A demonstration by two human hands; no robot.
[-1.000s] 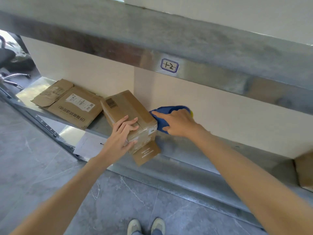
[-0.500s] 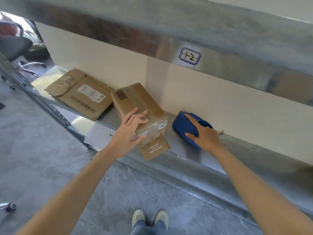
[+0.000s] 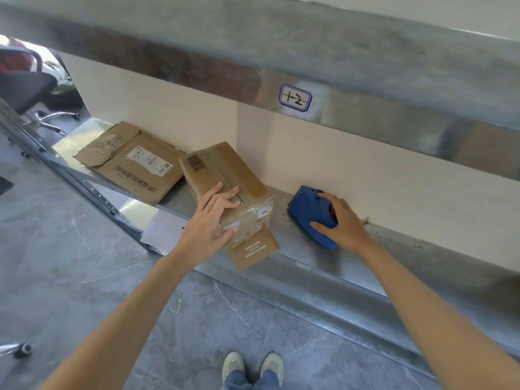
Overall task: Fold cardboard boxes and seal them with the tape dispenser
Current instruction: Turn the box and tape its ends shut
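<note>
Shelf [image 3: 309, 258] with flattened carton [image 3: 132, 167], box [image 3: 225, 170], tape dispenser [image 3: 308, 212]

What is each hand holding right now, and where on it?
Left hand grips the folded box at its near top edge; right hand grips the blue tape dispenser over its top.

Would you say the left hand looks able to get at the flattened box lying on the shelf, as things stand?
Probably yes, once freed: the left hand grips the folded box, and the flattened box lies mostly uncovered beside it on the shelf.
</note>
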